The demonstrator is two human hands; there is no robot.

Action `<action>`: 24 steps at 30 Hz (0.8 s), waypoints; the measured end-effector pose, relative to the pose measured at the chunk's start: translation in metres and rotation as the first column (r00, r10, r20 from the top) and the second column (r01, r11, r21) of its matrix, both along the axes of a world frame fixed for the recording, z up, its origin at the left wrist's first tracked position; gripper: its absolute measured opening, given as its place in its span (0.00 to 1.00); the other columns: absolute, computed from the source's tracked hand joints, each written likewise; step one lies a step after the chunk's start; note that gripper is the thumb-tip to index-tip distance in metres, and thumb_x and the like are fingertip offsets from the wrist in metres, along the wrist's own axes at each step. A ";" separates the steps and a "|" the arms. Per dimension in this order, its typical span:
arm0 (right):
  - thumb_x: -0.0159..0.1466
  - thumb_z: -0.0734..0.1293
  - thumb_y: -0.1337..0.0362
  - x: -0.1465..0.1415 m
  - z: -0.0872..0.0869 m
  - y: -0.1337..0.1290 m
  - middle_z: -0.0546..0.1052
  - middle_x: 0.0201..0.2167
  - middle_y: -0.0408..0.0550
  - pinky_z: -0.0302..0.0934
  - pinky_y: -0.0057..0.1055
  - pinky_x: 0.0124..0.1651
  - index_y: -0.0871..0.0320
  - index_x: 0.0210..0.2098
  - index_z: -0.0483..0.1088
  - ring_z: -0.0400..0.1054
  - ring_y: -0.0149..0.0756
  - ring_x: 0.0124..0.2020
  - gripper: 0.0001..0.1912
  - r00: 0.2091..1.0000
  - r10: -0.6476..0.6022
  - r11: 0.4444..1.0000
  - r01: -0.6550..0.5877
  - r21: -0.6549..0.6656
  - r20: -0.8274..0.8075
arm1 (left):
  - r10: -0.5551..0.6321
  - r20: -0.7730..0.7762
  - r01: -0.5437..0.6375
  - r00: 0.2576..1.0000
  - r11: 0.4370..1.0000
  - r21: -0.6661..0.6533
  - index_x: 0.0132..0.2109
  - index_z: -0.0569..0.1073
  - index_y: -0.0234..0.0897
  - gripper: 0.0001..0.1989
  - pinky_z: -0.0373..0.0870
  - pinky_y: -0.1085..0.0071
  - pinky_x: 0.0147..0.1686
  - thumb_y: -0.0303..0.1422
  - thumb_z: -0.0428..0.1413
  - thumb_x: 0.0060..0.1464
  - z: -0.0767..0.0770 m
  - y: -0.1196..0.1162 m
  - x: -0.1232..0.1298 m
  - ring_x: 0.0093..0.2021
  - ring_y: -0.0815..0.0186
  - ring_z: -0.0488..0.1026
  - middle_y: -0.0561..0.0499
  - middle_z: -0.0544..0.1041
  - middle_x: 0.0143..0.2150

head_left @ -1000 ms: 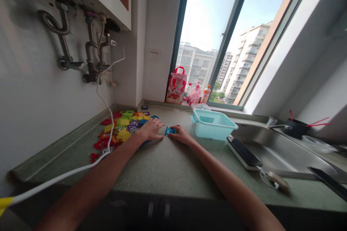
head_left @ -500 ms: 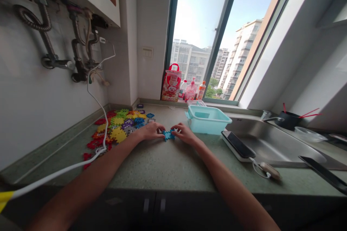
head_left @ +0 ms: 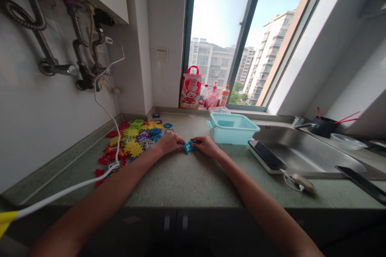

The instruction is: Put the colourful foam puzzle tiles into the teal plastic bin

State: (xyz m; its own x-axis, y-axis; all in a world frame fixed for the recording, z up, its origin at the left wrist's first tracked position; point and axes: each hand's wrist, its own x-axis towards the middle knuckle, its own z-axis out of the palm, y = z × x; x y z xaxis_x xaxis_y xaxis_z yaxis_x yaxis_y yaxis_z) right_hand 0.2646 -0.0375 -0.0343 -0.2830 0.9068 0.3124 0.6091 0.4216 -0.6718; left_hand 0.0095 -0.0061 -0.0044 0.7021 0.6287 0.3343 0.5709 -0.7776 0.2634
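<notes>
Between my hands is a blue toothed puzzle piece, close above or on the countertop; I cannot tell whether it is one piece or two joined. My left hand pinches its left edge with thumb and fingertips. From the other side, my right hand grips the right edge, fingers closed. Left of my left hand spreads a heap of toothed pieces in red, yellow, green, purple, orange and blue, some with printed patterns.
A turquoise plastic tub stands right of my right hand, before the steel sink. A phone lies on a white block by the sink. A white cable crosses the heap. Bottles line the windowsill.
The blue piece has tilted between my fingers and now looks more folded or angled. Both hands stay on it, their fingers slightly shifted. The whole view has moved a little.
</notes>
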 end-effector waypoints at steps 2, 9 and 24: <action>0.62 0.74 0.60 -0.001 0.000 -0.001 0.86 0.37 0.49 0.72 0.33 0.42 0.58 0.52 0.83 0.79 0.41 0.36 0.19 1.000 -0.014 1.000 0.014 0.014 0.011 | 0.024 -0.013 -0.024 1.000 0.999 0.027 0.45 0.87 0.50 0.09 0.68 0.74 0.35 0.41 0.67 0.58 0.000 -0.001 0.000 0.35 0.63 0.81 0.52 0.86 0.34; 0.61 0.75 0.61 0.002 0.003 -0.005 0.86 0.39 0.50 0.75 0.37 0.45 0.56 0.51 0.83 0.82 0.46 0.39 0.19 1.000 -0.024 1.000 0.023 0.019 0.013 | -0.093 -0.107 0.108 0.990 0.983 0.147 0.54 0.84 0.49 0.14 0.70 0.73 0.41 0.41 0.62 0.64 0.000 -0.005 -0.001 0.39 0.63 0.80 0.49 0.84 0.44; 0.67 0.70 0.56 -0.004 0.019 -0.013 0.86 0.38 0.49 0.70 0.33 0.44 0.55 0.48 0.84 0.80 0.43 0.37 0.15 0.983 0.038 0.995 -0.054 0.083 0.178 | -0.102 -0.220 0.149 0.970 0.967 0.205 0.57 0.82 0.48 0.16 0.71 0.74 0.40 0.44 0.60 0.66 0.004 -0.004 -0.001 0.40 0.63 0.80 0.49 0.82 0.44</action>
State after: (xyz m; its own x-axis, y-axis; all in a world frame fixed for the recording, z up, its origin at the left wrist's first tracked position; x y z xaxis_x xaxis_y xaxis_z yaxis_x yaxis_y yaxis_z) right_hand 0.2609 -0.0502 -0.0150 -0.3813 0.8631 0.3311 0.6934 0.5039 -0.5151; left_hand 0.0086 -0.0104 -0.0008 0.8387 0.4590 0.2932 0.4888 -0.8717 -0.0335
